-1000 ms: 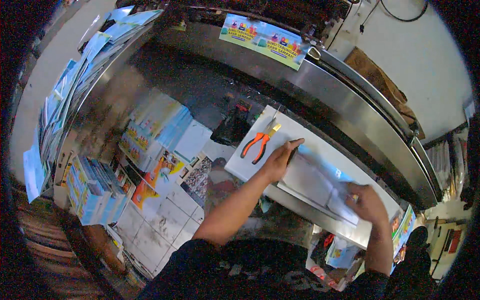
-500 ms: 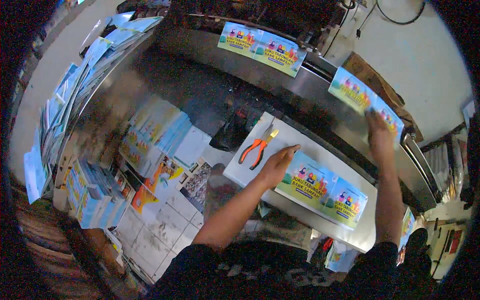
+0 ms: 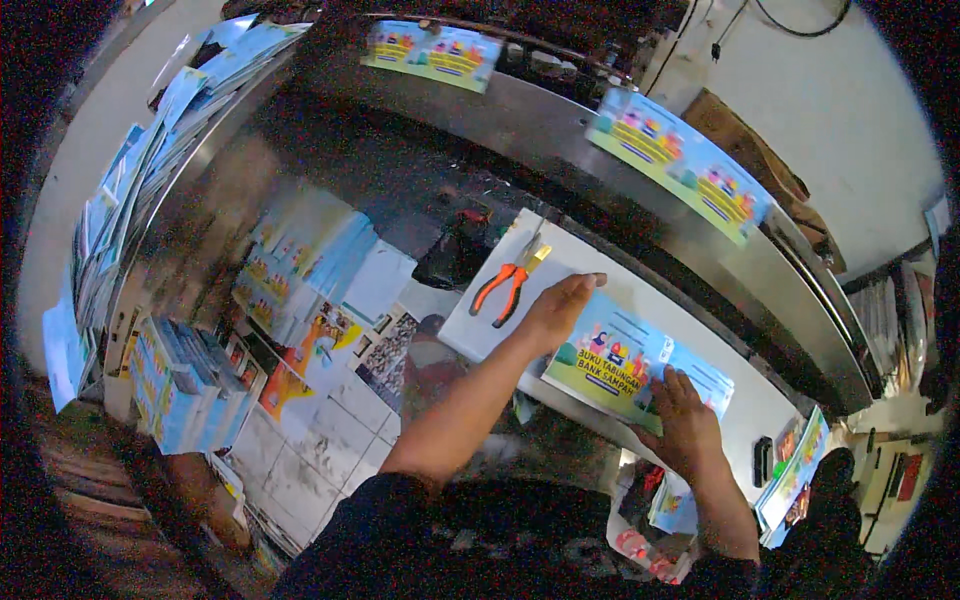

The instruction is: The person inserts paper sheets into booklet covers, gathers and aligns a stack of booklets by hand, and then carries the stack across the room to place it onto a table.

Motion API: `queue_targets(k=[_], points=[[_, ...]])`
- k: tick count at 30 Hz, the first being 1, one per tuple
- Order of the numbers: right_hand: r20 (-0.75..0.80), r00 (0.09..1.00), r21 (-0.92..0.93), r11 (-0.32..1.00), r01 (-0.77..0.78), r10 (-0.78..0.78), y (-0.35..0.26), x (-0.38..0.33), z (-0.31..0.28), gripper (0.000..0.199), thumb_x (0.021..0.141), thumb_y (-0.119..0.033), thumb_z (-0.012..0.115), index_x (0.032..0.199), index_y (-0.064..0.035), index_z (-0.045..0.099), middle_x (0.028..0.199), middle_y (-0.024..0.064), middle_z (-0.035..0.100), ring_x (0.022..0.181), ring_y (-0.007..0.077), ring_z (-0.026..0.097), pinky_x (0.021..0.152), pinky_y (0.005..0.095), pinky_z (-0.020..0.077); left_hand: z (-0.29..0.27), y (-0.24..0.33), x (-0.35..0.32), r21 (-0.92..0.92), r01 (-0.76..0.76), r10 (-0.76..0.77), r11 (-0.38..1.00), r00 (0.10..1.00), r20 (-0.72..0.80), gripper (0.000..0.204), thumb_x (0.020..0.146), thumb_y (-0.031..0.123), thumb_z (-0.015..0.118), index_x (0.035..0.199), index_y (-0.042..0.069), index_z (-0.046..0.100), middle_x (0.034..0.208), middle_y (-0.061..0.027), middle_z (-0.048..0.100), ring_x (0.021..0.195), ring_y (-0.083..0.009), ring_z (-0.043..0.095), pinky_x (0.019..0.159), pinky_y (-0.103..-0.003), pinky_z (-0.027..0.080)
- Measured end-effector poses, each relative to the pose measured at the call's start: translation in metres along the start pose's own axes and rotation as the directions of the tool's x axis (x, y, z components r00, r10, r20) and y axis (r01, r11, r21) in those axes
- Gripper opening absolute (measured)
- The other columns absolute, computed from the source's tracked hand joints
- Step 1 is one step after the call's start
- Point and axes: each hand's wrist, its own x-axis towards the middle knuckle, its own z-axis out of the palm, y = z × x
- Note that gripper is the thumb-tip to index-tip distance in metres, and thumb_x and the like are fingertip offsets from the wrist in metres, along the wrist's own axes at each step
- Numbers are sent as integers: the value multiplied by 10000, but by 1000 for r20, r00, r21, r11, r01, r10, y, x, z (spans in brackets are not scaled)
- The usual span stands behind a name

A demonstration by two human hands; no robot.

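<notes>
bench clutter, no hands

orange-handled pliers (image 3: 510, 283) lie on the white board (image 3: 480, 335); two colourful printed sheets (image 3: 680, 163) ride the curved steel conveyor (image 3: 560, 130); booklet stacks (image 3: 175, 385) sit lower left on the floor.

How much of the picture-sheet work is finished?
Looks partly done: one colourful sheet lies on the metal ledge, another farther along. In hand: the left hand and right hand press a printed sheet flat on the white board, beside the orange pliers. Left: probably the sheets stacked at lower right.
</notes>
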Motion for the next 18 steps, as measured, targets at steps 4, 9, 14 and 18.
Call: queue_targets(k=[4,9,14,18], points=[[-8,996,78,993,91,-90,15,4,-17,649,734,-338,732,1271,-52,507,1369,191,438,1244,349,442,974,417,434,-5,-1,-7,-120,3,-2,993,1000,11,601,985,494,312,1252,2,529,1258,-143,562,1218,-225,480,1042,-320,332],[147,987,437,890,-128,69,51,20,-59,302,792,-169,661,1033,9,628,1030,199,642,976,370,604,865,395,475,-13,-15,-4,-6,-156,155,988,987,-33,696,978,543,178,1254,11,531,1266,-144,557,1229,-244,471,1058,-330,318],[-542,802,240,961,-140,252,161,46,-123,282,890,-161,513,1142,-67,600,1013,188,651,889,332,639,765,412,500,-8,1,-4,185,-53,55,981,999,-3,641,992,494,206,1273,4,509,1257,-144,564,1193,-241,504,1036,-332,348],[-867,491,-42,970,-240,85,150,90,-179,416,875,-4,471,1283,-60,523,1230,169,579,1062,317,600,905,353,474,-13,0,-8,53,26,-26,998,1000,4,599,993,476,273,1275,6,513,1258,-146,564,1189,-224,506,1026,-325,361]])
